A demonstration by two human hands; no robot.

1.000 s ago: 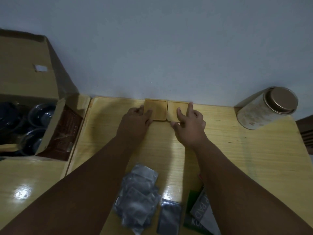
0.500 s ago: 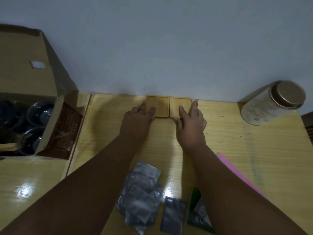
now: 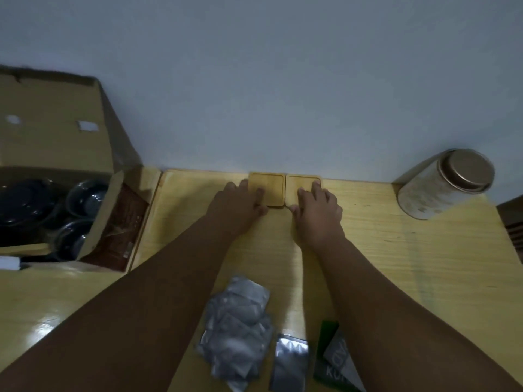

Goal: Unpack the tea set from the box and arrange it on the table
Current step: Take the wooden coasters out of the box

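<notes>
Two square wooden coasters lie side by side on the wooden table (image 3: 396, 250), against the wall. My left hand (image 3: 237, 207) rests flat on the left coaster (image 3: 271, 183), fingers spread over its near left part. My right hand (image 3: 318, 210) rests on the right coaster (image 3: 300, 182) in the same way. Neither hand lifts a coaster. The open cardboard box (image 3: 56, 142) stands at the left, with dark glass cups (image 3: 85, 199) still inside.
A round tin (image 3: 441, 185) with a metal lid stands at the back right. Silver foil packets (image 3: 240, 329) and a green and white packet (image 3: 334, 360) lie near the front edge between my arms. A dark wooden thing (image 3: 513, 227) shows at the right edge.
Both hands stay on the coasters and have slid them slightly back to the wall. The view has shifted a little; the pink object seen half a second ago is out of view.
</notes>
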